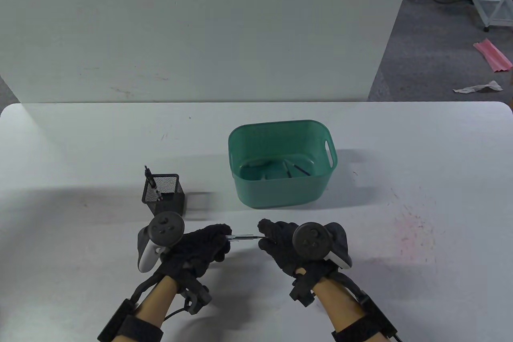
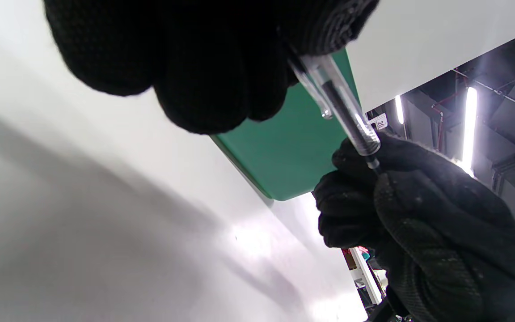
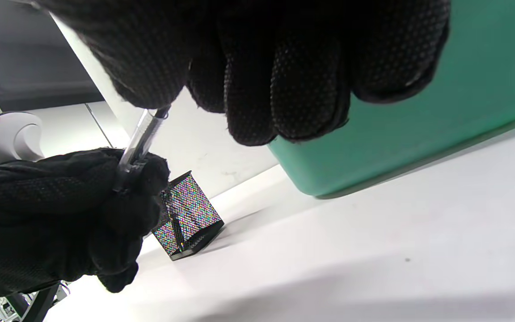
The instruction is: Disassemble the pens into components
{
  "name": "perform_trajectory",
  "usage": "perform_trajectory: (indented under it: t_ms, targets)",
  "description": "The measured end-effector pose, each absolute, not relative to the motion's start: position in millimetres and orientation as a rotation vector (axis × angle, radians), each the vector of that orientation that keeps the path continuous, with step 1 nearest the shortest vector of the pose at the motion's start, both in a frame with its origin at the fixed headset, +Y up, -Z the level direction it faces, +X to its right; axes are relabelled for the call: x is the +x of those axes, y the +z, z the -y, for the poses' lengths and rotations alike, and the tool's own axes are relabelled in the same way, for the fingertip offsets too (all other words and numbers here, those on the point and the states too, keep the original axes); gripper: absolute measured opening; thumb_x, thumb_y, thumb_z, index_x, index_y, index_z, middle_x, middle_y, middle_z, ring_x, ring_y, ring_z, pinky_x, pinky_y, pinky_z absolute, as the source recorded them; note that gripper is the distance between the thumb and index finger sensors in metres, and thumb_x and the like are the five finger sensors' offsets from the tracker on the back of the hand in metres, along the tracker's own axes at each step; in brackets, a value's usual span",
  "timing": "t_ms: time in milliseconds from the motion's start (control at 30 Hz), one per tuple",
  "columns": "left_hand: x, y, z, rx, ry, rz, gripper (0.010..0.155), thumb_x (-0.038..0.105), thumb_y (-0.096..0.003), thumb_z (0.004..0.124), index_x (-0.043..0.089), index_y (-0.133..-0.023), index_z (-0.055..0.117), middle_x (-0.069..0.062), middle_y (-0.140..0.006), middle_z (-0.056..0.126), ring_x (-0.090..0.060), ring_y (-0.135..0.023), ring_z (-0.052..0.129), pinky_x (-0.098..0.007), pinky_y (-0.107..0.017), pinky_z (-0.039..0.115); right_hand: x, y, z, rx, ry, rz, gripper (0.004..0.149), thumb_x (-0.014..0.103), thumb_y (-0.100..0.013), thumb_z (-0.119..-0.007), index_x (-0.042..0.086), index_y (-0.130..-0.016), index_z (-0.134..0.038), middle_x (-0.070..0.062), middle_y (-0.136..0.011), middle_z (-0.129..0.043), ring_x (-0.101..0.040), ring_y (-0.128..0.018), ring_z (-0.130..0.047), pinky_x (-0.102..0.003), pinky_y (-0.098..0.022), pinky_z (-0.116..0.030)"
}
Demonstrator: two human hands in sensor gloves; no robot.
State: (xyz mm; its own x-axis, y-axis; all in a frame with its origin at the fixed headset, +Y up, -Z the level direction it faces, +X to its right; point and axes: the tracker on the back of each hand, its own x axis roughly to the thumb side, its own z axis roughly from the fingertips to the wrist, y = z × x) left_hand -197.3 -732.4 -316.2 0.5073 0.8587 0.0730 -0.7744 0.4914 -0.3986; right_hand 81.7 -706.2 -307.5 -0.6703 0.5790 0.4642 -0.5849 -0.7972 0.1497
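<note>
Two gloved hands meet over the near middle of the white worktop [image 1: 400, 149], and much of what they do is hidden by the black gloves. The clear pen [image 1: 241, 236] shows only as a short stretch between them in the table view; both of its ends vanish into the fingers. In the left wrist view the transparent barrel [image 2: 344, 114] with its dark refill runs down from the left hand into the right, and a thin dark bit sticks out of the barrel's end just where the right fingers [image 2: 365, 156] close on it. Whether that bit is the tip or the refill cannot be told.

The left hand [image 1: 202, 246] is curled closed around one end of the pen, fingers folded under. The right hand [image 1: 280, 242] pinches the other end with its fingertips, the remaining fingers bent in. The pen lies roughly level, held above the worktop and pointing left to right between the hands.

Both forearms come in from the bottom edge, the backs of the hands up, each carrying a round tracker. Behind the left hand stands a black mesh holder [image 1: 163, 194] with a pen [image 1: 152, 182] leaning out of it. Beyond the hands sits a green bin [image 1: 280, 193]; a few pen parts [image 1: 298, 168] lie on its floor, too small to identify.
</note>
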Motion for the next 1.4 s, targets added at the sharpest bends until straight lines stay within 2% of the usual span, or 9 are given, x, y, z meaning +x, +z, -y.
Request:
perform_trajectory:
  t_ms: [67,433,867,1100,1233,1400]
  targets:
    - [-197,-316,733,-0.339,1.005,0.281,0.047,0.038,-0.0533,0.069,0.023,-0.098,0.074,-0.008,-0.081,0.095,-0.019,-0.058,0.106,-0.051,-0.052,0.087,81,-307,708,0.649,2.375,0.016,0.042,0.037,-0.058,-0.075,0.015,-0.094,-0.079,-0.013,-0.079,-0.092,-0.032,-0.06,-0.093,-0.056,-0.05,-0.079]
    - [-199,-316,731,-0.326,1.003,0.27,0.047,0.038,-0.0531,0.07,0.023,-0.098,0.075,-0.008,-0.081,0.096,-0.02,-0.058,0.106,-0.051,-0.052,0.087,89,-310,708,0.608,2.308,-0.041,0.04,0.035,-0.057,-0.076,0.013,-0.09,-0.083,-0.013,-0.073,-0.094,-0.03,-0.056,-0.094,-0.055,-0.049,-0.08]
    - [-212,-324,733,-0.312,1.034,0.221,0.047,0.038,-0.0536,0.069,0.023,-0.098,0.074,-0.008,-0.082,0.095,-0.019,-0.059,0.106,-0.051,-0.053,0.087,124,-322,686,0.501,2.242,0.044,0.04,0.035,-0.058,-0.076,0.011,-0.089,-0.083,-0.013,-0.071,-0.094,-0.029,-0.054,-0.094,-0.054,-0.048,-0.08]
    - [-220,-326,737,-0.302,1.044,0.176,0.047,0.037,-0.0535,0.069,0.024,-0.099,0.073,-0.008,-0.084,0.094,-0.021,-0.061,0.105,-0.051,-0.053,0.086,145,-334,665,0.331,2.216,0.183,0.04,0.035,-0.059,-0.075,0.011,-0.09,-0.082,-0.013,-0.071,-0.094,-0.029,-0.054,-0.094,-0.054,-0.048,-0.08]
    - [-225,-327,738,-0.282,1.016,0.156,0.047,0.037,-0.0531,0.071,0.026,-0.099,0.073,-0.008,-0.087,0.093,-0.021,-0.063,0.105,-0.051,-0.053,0.086,148,-351,652,0.133,2.269,0.323,0.04,0.035,-0.059,-0.075,0.011,-0.09,-0.081,-0.013,-0.072,-0.093,-0.03,-0.055,-0.093,-0.055,-0.049,-0.079]
    - [-227,-329,739,-0.268,0.988,0.14,0.047,0.038,-0.0532,0.073,0.026,-0.099,0.073,-0.008,-0.088,0.092,-0.022,-0.065,0.105,-0.051,-0.054,0.086,139,-377,635,-0.166,2.408,0.355,0.04,0.035,-0.059,-0.075,0.01,-0.09,-0.081,-0.013,-0.071,-0.093,-0.029,-0.054,-0.093,-0.053,-0.047,-0.079]
